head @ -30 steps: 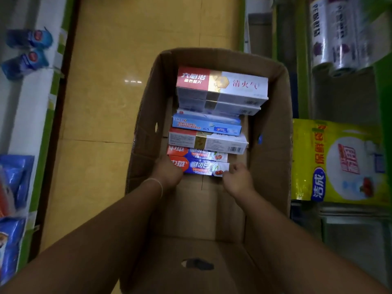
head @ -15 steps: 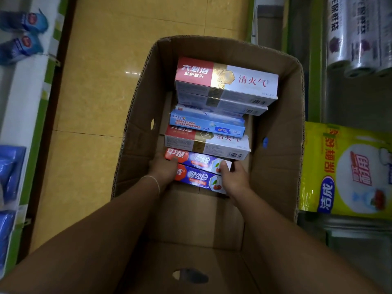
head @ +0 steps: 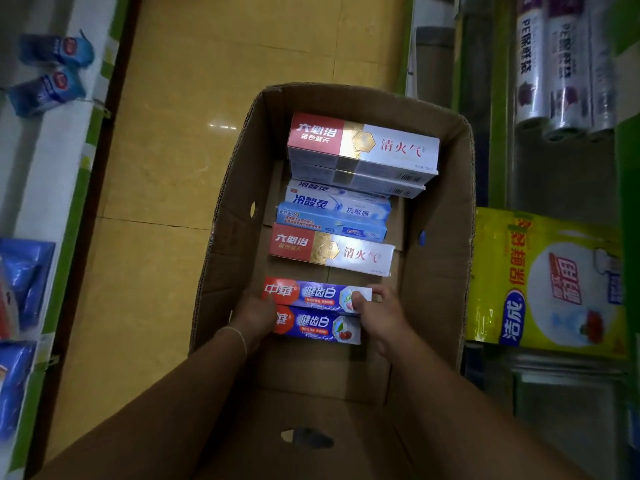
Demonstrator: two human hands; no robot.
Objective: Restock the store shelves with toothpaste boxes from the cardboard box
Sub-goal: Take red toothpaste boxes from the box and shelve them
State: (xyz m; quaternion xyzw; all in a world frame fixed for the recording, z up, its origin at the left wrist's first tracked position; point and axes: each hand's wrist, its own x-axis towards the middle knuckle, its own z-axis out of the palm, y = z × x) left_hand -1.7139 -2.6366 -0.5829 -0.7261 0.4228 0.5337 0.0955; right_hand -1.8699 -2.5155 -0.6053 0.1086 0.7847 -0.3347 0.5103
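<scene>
a cardboard box (head: 228, 216) sits open on a yellow tiled floor (head: 166, 188) in a narrow store aisle, shelves on both sides. inside it, toothpaste boxes lie crosswise in a row: red-and-white boxes (head: 363, 147) stacked at the far end, light blue ones (head: 334, 216) in the middle, another red-and-white one nearer. nearest, the left hand (head: 254, 313) and right hand (head: 379, 315) each have a grip on opposite ends of two red-and-blue toothpaste boxes (head: 317, 308), fingers curled round them. the left shelf (head: 52, 161) holds blue packets; the right shelf carries a yellow pack (head: 547, 282) and rolls of cling film (head: 561, 64).
</scene>
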